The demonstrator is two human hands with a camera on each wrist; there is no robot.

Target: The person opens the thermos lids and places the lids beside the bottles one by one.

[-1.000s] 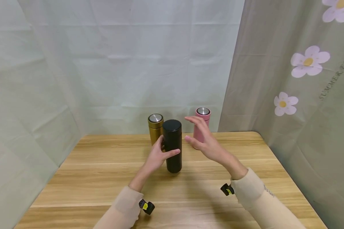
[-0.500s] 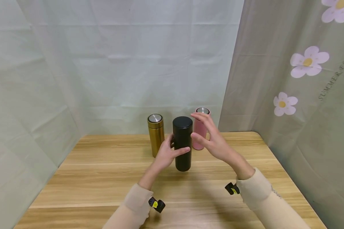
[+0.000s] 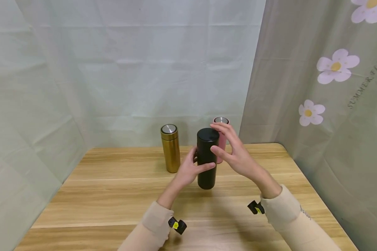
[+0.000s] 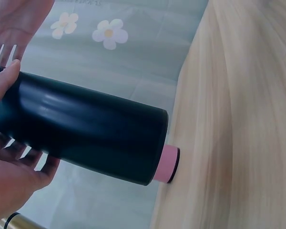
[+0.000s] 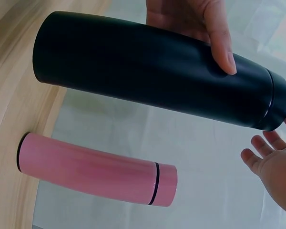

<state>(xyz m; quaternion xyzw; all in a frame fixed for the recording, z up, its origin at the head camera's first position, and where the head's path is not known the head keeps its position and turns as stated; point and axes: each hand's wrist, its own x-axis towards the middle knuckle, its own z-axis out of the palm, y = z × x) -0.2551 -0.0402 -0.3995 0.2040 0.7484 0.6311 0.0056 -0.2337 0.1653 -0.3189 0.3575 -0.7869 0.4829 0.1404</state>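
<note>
My left hand (image 3: 188, 170) grips a tall black thermos bottle (image 3: 206, 157) around its middle, thumb across the near side. The bottle is upright, and its base shows raised off the table in the left wrist view. My right hand (image 3: 238, 157) is beside the bottle's top with fingers spread and loosely bent. In the right wrist view its fingertips are right at the black lid (image 5: 276, 102). Behind the black bottle stands a pink thermos bottle (image 5: 95, 167), partly hidden in the head view. A gold thermos bottle (image 3: 171, 153) with a silver-topped lid stands to the left.
The wooden table (image 3: 113, 195) runs back to a pale hanging cloth (image 3: 163, 69). At the right hangs a grey curtain (image 3: 279, 87) with printed flowers. Each sleeve cuff carries a small black wrist device (image 3: 177, 225).
My left hand has moved right with the black bottle, uncovering the gold bottle and covering more of the pink one. My right hand has shifted slightly right, now closer to the bottle's top.
</note>
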